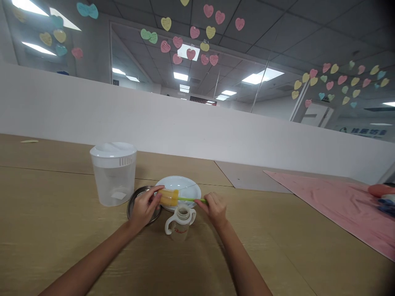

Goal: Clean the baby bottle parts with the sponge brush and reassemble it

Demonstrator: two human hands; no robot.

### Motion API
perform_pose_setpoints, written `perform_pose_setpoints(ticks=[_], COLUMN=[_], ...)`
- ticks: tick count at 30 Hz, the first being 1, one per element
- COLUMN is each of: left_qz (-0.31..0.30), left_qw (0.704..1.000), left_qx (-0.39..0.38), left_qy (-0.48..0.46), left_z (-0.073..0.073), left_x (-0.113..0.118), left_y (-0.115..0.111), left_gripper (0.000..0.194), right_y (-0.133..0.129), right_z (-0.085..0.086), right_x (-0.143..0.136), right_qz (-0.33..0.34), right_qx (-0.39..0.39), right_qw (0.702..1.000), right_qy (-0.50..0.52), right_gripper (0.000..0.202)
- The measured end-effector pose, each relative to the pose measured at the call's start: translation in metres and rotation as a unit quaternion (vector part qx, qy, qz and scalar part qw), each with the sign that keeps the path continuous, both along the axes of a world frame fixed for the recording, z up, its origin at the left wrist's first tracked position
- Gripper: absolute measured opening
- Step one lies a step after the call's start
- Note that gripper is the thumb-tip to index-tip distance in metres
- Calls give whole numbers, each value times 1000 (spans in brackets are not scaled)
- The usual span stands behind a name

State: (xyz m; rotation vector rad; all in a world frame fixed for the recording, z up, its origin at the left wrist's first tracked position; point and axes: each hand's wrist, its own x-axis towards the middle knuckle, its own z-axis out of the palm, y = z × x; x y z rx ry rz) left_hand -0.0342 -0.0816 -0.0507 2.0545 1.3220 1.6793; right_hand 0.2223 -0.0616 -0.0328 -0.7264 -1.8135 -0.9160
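Over cup (pixel 180 224) | left hand (pixel 144 207) covers sponge brush (pixel 169 197); right hand (pixel 215 209) hides handle end

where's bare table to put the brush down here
Bare wood lies left of the clear lidded jug out to the table's left edge, and right of the right hand up to the pink cloth. It is crowded in the middle: white plate, metal dish, handled bottle, and left hand on the sponge brush.
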Motion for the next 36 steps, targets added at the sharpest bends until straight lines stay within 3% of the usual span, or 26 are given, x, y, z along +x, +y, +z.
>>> perform_pose_setpoints(ticks=[7, 17, 25, 32, 36], left_qz=[-1, 13, 82, 104, 158], left_qw=[1000, 993, 985, 989, 983], left_qx=[23, 96, 142, 102, 92], left_qy=[-18, 71, 51, 35, -10], left_z=[0, -5, -5, 6, 2], left_x=[3, 2, 2, -8, -24], left_y=[1, 7, 9, 7, 18], left_gripper=[31, 42, 43, 36, 34], right_y=[0, 3, 5, 8, 8], right_z=[-4, -9, -8, -10, -12], right_x=[-1, -7, -5, -1, -3], right_qz=[1, 13, -57, -96, -92], right_qx=[13, -39, -16, -23, -34], right_qw=[1000, 998, 994, 987, 990], right_qy=[-20, 56, 97, 128, 101], right_gripper=[32, 34, 33, 35, 35])
